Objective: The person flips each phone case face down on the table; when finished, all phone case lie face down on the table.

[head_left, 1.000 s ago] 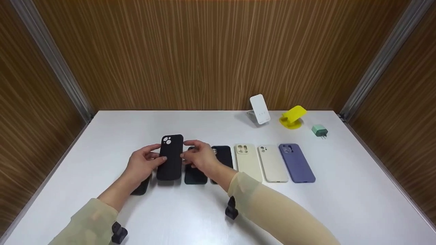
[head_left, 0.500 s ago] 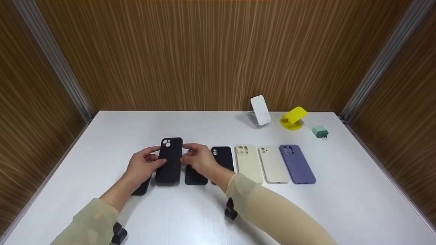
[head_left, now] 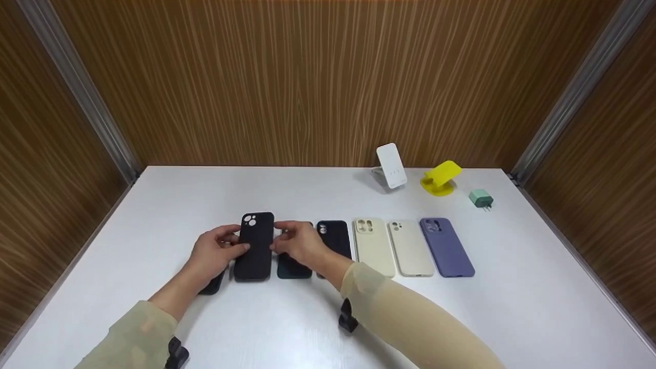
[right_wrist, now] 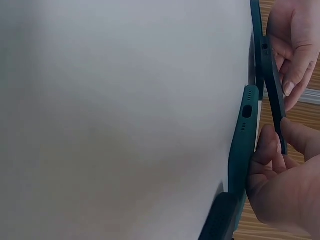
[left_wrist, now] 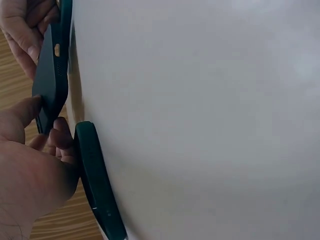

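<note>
A black phone case [head_left: 256, 251] with camera cutouts faces up between my two hands. My left hand [head_left: 211, 254] pinches its left edge, thumb over the back. On the opposite edge, my right hand [head_left: 303, 247] holds it between thumb and fingers. The left wrist view shows the held case [left_wrist: 50, 75] tilted, its port opening towards the camera. Partly under my left hand lies another dark case [head_left: 211, 286]. A dark green case [head_left: 294, 270] is half hidden by my right hand, and a black case [head_left: 334, 237] lies beyond it, partly behind my forearm.
Rightward in the row lie a cream case [head_left: 374, 251], an off-white case [head_left: 411, 251] and a purple case [head_left: 448, 251]. Behind them stand a white phone stand [head_left: 391, 166], a yellow stand [head_left: 441, 178] and a green plug charger [head_left: 481, 198]. Wood-grain panels enclose the white table [head_left: 538, 307].
The held black case has come down and slightly towards me, with both hands lowering alongside it. The other cases and the stands stay where they were.
</note>
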Demonstrator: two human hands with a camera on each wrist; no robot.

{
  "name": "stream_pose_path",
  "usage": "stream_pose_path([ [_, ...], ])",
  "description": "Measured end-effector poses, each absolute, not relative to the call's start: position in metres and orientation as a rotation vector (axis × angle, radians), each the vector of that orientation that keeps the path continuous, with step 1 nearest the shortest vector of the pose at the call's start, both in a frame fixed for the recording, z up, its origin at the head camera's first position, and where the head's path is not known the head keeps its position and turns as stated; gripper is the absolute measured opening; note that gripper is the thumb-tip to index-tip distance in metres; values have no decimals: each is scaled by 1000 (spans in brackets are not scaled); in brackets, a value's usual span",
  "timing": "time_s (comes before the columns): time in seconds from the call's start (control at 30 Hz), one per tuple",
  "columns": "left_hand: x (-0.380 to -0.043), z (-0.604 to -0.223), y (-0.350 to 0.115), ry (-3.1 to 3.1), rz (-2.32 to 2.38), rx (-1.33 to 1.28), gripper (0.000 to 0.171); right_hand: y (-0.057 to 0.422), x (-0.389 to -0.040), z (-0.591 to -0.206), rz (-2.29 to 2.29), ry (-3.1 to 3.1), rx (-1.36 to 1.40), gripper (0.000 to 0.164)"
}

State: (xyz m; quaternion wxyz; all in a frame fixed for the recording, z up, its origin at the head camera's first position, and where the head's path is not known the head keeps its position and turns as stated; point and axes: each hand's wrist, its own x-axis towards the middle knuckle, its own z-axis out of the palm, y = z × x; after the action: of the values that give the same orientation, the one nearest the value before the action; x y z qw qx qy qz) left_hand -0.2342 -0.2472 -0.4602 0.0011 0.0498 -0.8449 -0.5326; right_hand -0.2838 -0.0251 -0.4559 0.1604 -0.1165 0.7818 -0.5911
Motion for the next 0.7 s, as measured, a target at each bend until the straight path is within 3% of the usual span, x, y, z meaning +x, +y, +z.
stream_pose_path([
  [0.7, -237, -468, -249, -2644, -1744, 151, 58, -21, -287, -465, -1685, 2212, -357, 58],
])
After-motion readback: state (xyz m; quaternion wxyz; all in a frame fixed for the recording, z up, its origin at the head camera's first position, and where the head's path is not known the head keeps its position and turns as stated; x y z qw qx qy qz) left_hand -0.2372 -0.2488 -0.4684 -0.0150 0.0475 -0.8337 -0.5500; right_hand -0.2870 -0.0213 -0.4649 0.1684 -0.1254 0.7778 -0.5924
